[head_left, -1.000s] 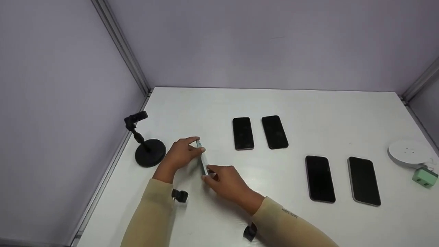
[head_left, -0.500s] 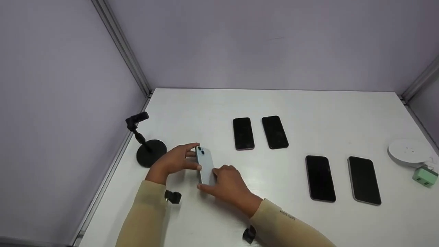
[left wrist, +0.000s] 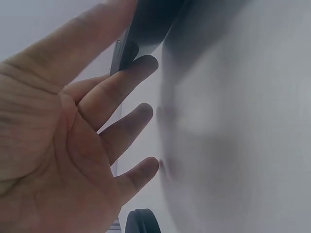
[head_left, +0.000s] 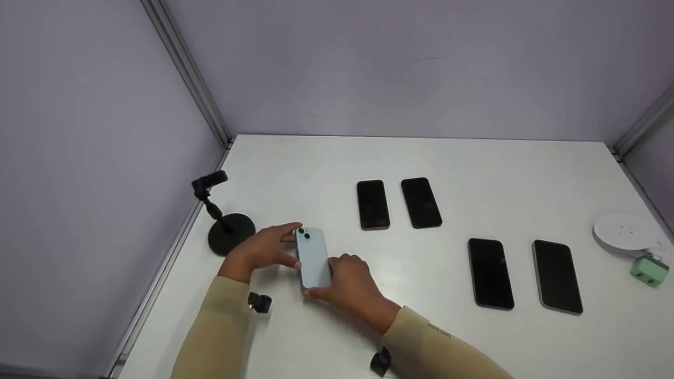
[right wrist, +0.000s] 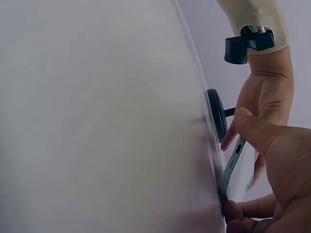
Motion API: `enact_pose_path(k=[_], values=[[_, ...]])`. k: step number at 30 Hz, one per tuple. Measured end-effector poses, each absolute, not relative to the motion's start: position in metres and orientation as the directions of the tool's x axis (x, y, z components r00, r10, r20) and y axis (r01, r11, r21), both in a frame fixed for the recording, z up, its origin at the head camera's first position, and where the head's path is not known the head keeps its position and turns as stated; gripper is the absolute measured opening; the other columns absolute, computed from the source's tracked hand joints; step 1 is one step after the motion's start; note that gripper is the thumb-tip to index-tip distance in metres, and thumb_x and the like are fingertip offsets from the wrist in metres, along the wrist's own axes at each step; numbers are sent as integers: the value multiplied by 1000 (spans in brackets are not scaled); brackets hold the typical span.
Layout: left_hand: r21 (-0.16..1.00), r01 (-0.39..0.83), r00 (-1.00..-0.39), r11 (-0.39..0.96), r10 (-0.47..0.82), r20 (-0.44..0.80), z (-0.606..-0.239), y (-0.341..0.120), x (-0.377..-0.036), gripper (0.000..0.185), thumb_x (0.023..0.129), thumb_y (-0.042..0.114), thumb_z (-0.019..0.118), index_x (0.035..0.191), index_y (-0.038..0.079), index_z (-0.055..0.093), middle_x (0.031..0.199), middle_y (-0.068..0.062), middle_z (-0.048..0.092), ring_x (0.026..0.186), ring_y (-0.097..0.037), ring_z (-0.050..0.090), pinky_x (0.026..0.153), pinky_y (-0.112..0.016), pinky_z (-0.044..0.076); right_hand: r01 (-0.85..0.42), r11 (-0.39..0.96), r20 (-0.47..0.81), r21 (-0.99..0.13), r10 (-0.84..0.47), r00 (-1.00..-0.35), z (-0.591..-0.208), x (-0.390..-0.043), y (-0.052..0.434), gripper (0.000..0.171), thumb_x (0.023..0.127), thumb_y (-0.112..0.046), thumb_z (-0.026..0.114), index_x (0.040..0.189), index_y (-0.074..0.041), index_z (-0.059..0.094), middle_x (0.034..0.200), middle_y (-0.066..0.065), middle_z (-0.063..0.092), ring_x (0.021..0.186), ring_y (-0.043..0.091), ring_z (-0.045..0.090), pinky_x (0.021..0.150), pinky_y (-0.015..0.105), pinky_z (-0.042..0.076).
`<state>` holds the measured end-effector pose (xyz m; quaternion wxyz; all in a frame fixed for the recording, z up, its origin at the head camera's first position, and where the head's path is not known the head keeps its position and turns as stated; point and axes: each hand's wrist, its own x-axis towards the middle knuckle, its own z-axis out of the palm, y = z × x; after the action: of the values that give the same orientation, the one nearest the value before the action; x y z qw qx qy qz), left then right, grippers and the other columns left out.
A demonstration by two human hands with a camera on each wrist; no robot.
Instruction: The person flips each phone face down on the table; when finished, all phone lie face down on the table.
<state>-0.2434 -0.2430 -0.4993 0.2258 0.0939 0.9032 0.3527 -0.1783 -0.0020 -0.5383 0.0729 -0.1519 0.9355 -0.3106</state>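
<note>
two-handed hold, pale blue phone (head_left: 314,259). location: near the left part of the white table (head_left: 526,184), right of the black stand (head_left: 238,238), nearer the wearer than the two dark phones at the back; rear face and two lenses towards the head camera.

left hand (head_left: 265,249): grasping, thumb on the phone's left edge, index finger at the top-left corner; remaining fingers loosely extended. right hand (head_left: 350,279): grasping the lower end, thumb along the bottom edge, fingers at the right edge.

step, judged: steadying and orienting the phone low over the table, rear side up. next move, judged: calls for both grips to act together, with the phone level and fingertips clear of its underside before any release.

hard to make out: screen side is hidden in the head view; the left wrist view shows only a dark slice of it, cut by the frame top, where the thumb tip also runs out. left index tip not visible there. right wrist view shows the bottom edge tilted, one corner very near the tabletop; contact cannot be told. right fingertips partly hidden. lettering on the right sleeve (head_left: 442,342) too blurred to read.
</note>
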Motion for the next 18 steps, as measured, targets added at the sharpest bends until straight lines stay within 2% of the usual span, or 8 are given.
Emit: enact_pose_path(k=[6, 12, 15, 18], values=[[587, 39, -889, 809, 296, -350, -500, -241, -243, 104, 82, 29, 98, 170, 20, 42, 158, -6, 63, 162, -34, 40, 133, -59, 29, -252, 801, -3, -543, -302, -953, -544, -175, -5, 84, 77, -64, 93, 123, 3, 76, 99, 9, 75, 89, 20, 61, 83, 39, 52], [604, 35, -908, 796, 278, -314, -506, -242, -240, 100, 80, 27, 100, 166, 21, 49, 156, -4, 65, 161, -36, 40, 132, -59, 31, -250, 808, 13, -534, -288, -958, -546, -172, -6, 85, 76, -64, 94, 124, 5, 76, 99, 9, 74, 90, 21, 60, 85, 39, 51], [617, 37, -910, 786, 281, -304, -510, -243, -239, 101, 80, 28, 100, 166, 22, 49, 156, -3, 65, 161, -36, 40, 132, -59, 31, -256, 801, 21, -542, -292, -956, -547, -172, -3, 80, 77, -60, 95, 121, 3, 77, 97, 8, 74, 88, 20, 59, 85, 40, 51], [622, 52, -908, 781, 296, -296, -512, -244, -241, 101, 80, 28, 99, 167, 22, 48, 157, -3, 64, 162, -37, 39, 132, -59, 31, -269, 780, 39, -565, -300, -953, -549, -173, 1, 66, 76, -52, 98, 114, -1, 78, 92, 5, 72, 85, 19, 57, 84, 39, 50]])
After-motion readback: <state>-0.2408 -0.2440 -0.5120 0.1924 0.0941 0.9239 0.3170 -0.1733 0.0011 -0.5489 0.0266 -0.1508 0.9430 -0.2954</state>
